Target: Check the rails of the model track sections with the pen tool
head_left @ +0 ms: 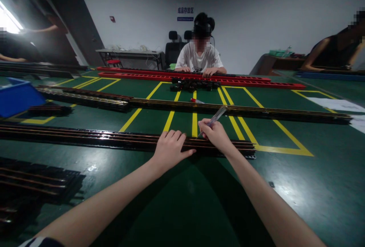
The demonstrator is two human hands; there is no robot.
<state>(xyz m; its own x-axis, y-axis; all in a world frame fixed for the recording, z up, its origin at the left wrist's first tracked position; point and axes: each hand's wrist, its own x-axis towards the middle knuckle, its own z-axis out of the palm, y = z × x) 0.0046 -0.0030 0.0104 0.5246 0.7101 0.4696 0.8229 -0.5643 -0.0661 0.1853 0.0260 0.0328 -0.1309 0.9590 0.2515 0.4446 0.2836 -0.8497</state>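
A long black track with copper-coloured strips (102, 135) lies across the green table in front of me. My left hand (170, 148) rests on it near its right part, fingers over the far edge and thumb stretched to the right. Just to the right, my right hand (214, 135) is closed around a clear pen-like tool (218, 115). The tool slants, its thin tip pointing down at the track between my hands. Whether the tip touches the track, I cannot tell.
Beyond lie another long dark track (270, 112), a red-capped pen (197, 101) and red rails (242, 80) before a seated person (199, 55). Left are a blue bin (19, 97) and stacked tracks (37, 180). Papers (336, 104) lie right. Other people are at both sides.
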